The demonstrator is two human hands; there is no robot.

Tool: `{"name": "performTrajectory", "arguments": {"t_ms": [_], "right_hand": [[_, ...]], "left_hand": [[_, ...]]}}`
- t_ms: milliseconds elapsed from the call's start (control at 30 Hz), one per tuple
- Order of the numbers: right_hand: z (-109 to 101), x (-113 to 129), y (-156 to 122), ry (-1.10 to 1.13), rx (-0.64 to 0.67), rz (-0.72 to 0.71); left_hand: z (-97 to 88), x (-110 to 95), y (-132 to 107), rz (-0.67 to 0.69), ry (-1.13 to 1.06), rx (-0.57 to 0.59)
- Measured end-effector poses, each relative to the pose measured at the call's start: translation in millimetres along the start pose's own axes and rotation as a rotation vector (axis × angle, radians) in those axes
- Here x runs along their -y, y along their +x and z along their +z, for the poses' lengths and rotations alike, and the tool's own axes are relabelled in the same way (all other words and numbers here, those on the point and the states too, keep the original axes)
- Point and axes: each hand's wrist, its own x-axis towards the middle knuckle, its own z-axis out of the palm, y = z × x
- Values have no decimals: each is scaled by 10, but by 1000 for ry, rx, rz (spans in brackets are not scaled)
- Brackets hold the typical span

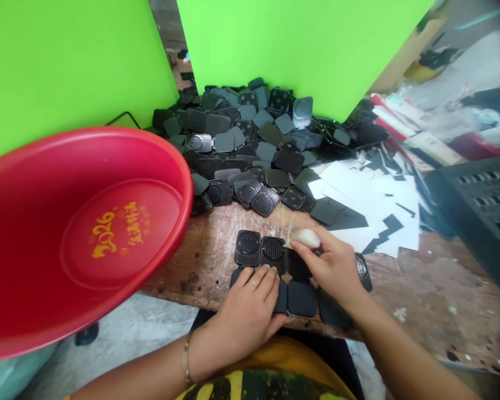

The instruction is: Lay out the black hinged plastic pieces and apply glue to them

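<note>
Several black hinged plates lie opened out in a row on the worktable. Their upper halves, such as this textured plate half (248, 248), have raised oval patterns, and the lower halves, like this smooth half (302, 298), are plain and matte. My left hand (252, 300) rests flat across the lower halves at the row's left, fingers stretched out and holding nothing. In my right hand (327, 266) is a small white squeeze bottle (307, 239), pinched between thumb and fingers. Its narrow tip points left, over or near the second textured half. My right hand hides some of the plates.
A heap of similar black plates (250, 144) covers the table's back. White sheets and scraps (350, 183) lie right of it. A large red basin (120, 139) stands at left, a dark slotted crate (479, 194) at right. Green panels (275, 44) rise behind the brown worktable (433, 278).
</note>
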Motion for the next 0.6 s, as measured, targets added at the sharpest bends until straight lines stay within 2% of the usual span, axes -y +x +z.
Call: {"name": "performTrajectory", "arguments": {"t_ms": [133, 200, 367, 467, 600], "right_hand": [[-40, 93, -171, 19, 45, 25], [-3, 134, -196, 96, 69, 90], [141, 213, -79, 604, 36, 411], [251, 261, -1, 695, 60, 412], [397, 273, -5, 609, 103, 356]], "left_hand": [[4, 2, 5, 3, 8, 14], [7, 0, 6, 5, 8, 27], [-64, 52, -38, 9, -64, 4], [-130, 153, -104, -55, -66, -82], [-143, 277, -195, -132, -34, -98]]}}
